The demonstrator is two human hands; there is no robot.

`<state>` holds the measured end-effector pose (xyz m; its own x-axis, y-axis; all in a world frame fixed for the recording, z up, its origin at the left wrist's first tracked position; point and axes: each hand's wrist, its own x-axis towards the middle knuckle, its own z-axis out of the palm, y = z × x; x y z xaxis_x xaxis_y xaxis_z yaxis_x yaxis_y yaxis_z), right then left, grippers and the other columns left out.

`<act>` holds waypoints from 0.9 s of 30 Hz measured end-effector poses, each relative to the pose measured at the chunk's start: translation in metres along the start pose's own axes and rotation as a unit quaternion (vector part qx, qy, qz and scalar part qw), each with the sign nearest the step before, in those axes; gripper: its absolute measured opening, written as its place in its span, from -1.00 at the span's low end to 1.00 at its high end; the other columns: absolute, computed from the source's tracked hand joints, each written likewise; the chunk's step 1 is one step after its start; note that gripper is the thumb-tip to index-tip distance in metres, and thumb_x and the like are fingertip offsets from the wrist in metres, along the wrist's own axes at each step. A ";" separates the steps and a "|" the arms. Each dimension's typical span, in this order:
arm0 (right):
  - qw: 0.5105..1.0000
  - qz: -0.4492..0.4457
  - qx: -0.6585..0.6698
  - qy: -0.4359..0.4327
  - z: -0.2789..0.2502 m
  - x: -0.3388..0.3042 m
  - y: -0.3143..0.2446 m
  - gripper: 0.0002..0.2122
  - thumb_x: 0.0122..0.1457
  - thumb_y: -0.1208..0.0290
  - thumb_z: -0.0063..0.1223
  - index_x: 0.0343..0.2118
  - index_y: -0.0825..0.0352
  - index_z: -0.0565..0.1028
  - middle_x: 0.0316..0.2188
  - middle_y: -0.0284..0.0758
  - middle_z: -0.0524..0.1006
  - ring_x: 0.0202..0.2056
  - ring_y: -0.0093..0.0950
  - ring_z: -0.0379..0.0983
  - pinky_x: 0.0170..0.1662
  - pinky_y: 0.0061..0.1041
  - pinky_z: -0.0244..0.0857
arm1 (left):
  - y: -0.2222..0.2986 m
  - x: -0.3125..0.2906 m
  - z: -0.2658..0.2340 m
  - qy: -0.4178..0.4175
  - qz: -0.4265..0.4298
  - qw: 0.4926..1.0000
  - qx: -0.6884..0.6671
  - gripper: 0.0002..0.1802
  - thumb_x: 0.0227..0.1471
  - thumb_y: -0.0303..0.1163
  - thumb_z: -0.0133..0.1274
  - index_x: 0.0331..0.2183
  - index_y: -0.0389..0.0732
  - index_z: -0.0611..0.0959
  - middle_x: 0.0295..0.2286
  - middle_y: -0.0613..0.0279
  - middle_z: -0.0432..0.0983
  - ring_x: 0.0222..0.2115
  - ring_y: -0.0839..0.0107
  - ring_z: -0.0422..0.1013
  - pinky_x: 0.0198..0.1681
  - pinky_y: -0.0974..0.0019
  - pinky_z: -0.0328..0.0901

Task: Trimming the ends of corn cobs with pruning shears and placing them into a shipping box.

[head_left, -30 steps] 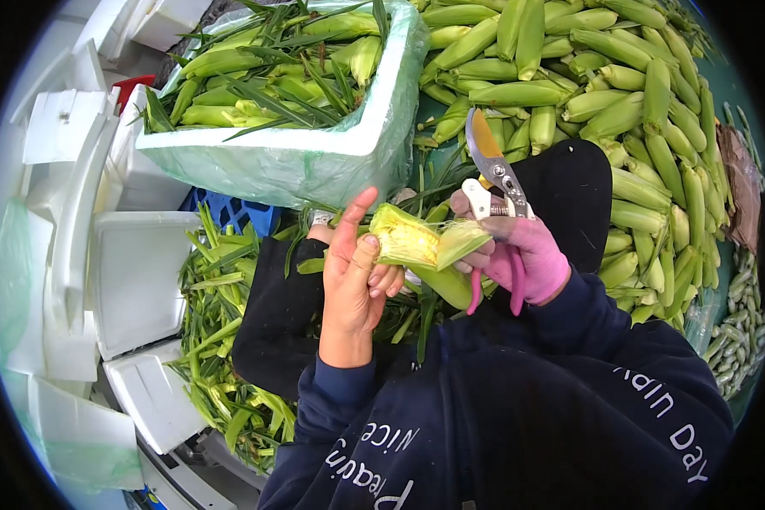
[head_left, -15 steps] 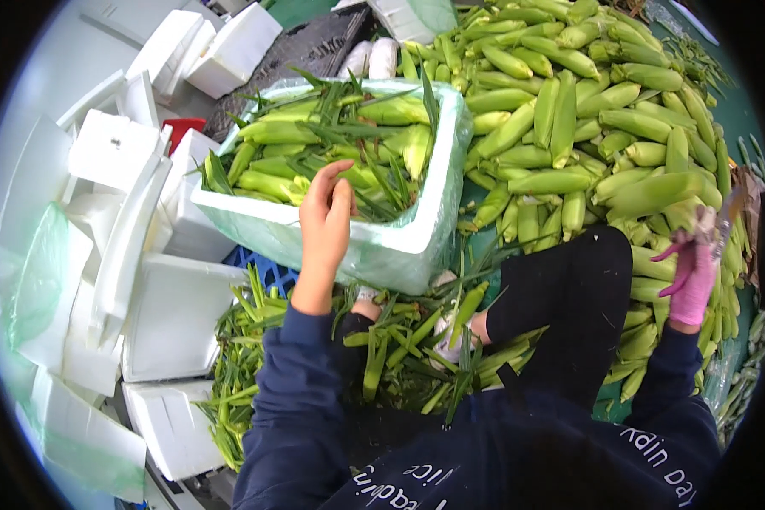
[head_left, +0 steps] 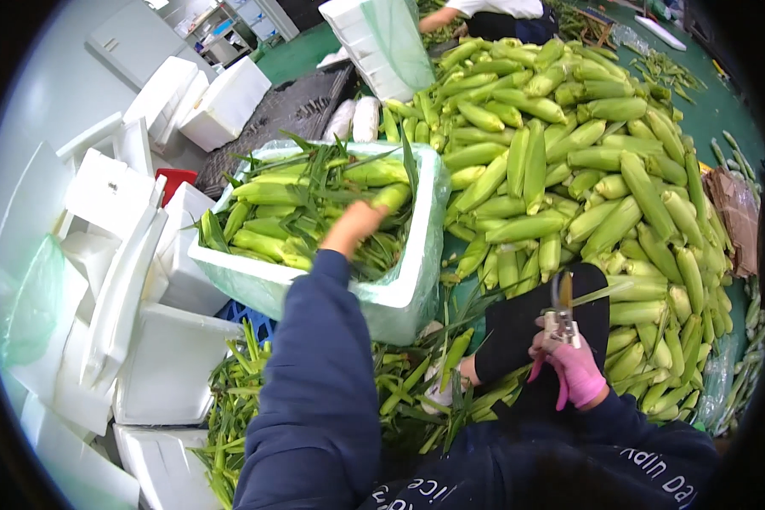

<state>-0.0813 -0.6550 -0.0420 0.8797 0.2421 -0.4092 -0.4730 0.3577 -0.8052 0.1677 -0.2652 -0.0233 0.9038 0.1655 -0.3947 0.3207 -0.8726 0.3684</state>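
Observation:
My bare left hand (head_left: 353,228) reaches into a white foam box (head_left: 314,293) lined with green film. Its fingers are closed round the near end of a green corn ear (head_left: 391,198), which lies among other husked ears and loose leaves. In a pink glove, my right hand (head_left: 576,367) is over my dark-trousered leg. It holds pruning shears (head_left: 561,310) with pale handles, the blades pointing away from me. A narrow strip of leaf shows beside the blades.
A large pile of corn ears (head_left: 561,161) spreads across the right. Cut leaves (head_left: 238,399) litter the floor around my feet. Foam boxes and lids (head_left: 166,365) are stacked at the left. Another person (head_left: 510,17) works beyond the pile, near an upright white foam block (head_left: 378,51).
My left hand has gone from above the box's near edge down onto an ear inside. My right hand has come left from the pile to over my leg, with the shears. The view has tilted upward.

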 end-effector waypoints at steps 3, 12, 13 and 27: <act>0.997 0.051 0.002 -0.052 0.007 -0.003 0.016 -0.54 0.15 0.47 0.04 0.08 0.48 0.23 -0.37 -0.28 0.47 -0.32 -0.45 0.45 -0.37 -0.47 0.45 | -0.017 -0.072 -0.041 -0.053 0.022 0.938 -0.343 -0.65 0.13 -0.18 0.01 -0.18 -0.26 0.51 -0.57 0.41 0.31 -0.63 0.60 0.20 -0.59 0.45 0.13; 0.965 0.154 -0.090 -0.191 0.055 0.015 0.026 -0.55 0.13 0.36 0.06 0.05 0.43 0.27 -0.32 -0.31 0.43 -0.28 -0.51 0.40 -0.31 -0.52 0.36 | -0.109 -0.354 0.086 -0.106 -0.048 0.594 -0.796 0.15 -0.09 0.22 0.17 0.28 -0.25 0.05 -0.13 -0.01 0.39 -0.21 0.26 0.42 -0.22 0.21 0.43; 0.962 0.139 -0.096 -0.216 0.056 0.019 0.032 -0.56 0.13 0.37 0.05 0.04 0.42 0.28 -0.31 -0.32 0.43 -0.28 -0.52 0.39 -0.31 -0.53 0.36 | -0.088 -0.353 0.106 -0.160 -0.013 0.605 -0.780 0.12 -0.09 0.24 0.17 0.27 -0.25 0.10 -0.15 0.04 0.40 -0.22 0.27 0.42 -0.22 0.20 0.42; 0.751 -0.220 -0.506 -0.362 0.112 0.022 0.006 -0.41 -0.11 0.32 0.26 -0.01 0.44 0.31 -0.24 -0.05 0.44 -0.13 -0.05 0.37 -0.06 -0.25 0.28 | -0.064 -0.351 0.142 0.110 0.007 0.901 -0.419 -0.26 0.03 -0.17 0.22 0.10 -0.39 0.33 -0.09 0.01 0.48 -0.06 0.33 0.42 0.02 0.29 0.28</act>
<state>-0.0701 -0.5462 -0.0072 0.5095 0.8596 0.0389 0.4579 -0.2326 -0.8580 -0.2101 -0.3329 -0.0282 0.9140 0.3254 -0.2422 0.3267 -0.2367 0.9150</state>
